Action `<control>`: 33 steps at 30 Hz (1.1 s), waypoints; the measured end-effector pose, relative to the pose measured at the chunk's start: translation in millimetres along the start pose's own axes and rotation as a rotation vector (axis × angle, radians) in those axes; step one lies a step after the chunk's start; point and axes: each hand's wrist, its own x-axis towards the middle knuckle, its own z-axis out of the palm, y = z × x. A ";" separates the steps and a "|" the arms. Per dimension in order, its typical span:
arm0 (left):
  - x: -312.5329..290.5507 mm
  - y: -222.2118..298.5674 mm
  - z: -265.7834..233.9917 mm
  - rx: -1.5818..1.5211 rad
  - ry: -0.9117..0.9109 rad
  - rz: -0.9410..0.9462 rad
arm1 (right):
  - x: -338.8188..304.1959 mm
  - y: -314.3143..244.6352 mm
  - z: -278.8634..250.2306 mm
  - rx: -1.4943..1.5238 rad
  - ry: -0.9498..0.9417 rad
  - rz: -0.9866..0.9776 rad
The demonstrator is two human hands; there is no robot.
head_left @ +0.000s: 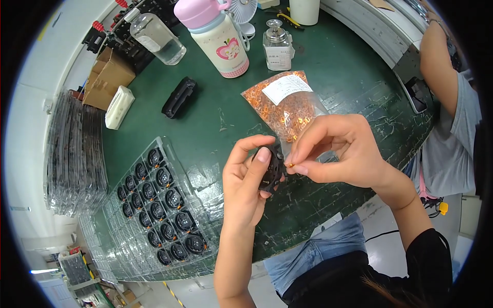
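My left hand [244,177] is closed around a small round black plastic housing [270,169], thumb on its face and fingers behind. Close to the right edge of that housing, my right hand [334,151] pinches a tiny orange-copper part [290,165] between thumb and fingertip. Its exact shape is too small to make out. Just beyond my hands lies a clear bag [287,110] full of small orange-copper pieces, with a white label on it. Part of the bag is hidden behind my right hand.
To the left, a clear tray [167,149] holds rows of similar black housings. Stacked trays [77,154] stand at the far left. Further back are a black holder [179,97], a pink-lidded bottle [218,46], a glass dispenser [278,49] and a clear bottle [156,38]. Another person's arm [440,66] is at right.
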 end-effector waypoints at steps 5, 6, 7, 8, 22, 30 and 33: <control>0.0 0.1 0.4 0.011 0.030 0.048 | 2.9 4.0 -0.4 -0.027 -0.007 -0.038; 0.2 -0.5 -0.5 0.009 0.032 0.045 | 3.2 4.1 -0.1 -0.026 -0.006 -0.034; 0.3 -1.1 -1.4 0.014 0.025 0.069 | 3.4 4.4 0.2 -0.042 -0.011 -0.046; 0.8 -1.7 -1.5 0.019 0.015 0.093 | 3.4 3.9 0.2 -0.060 -0.015 -0.060; -1.7 -1.0 9.1 0.146 0.135 0.173 | 1.8 9.6 3.0 -0.055 -0.023 -0.180; -0.8 -2.0 4.6 0.151 0.121 0.206 | 2.2 6.0 2.8 -0.088 -0.042 -0.132; -1.3 -1.2 5.7 0.181 0.137 0.201 | 2.0 5.5 2.5 -0.095 -0.030 -0.133</control>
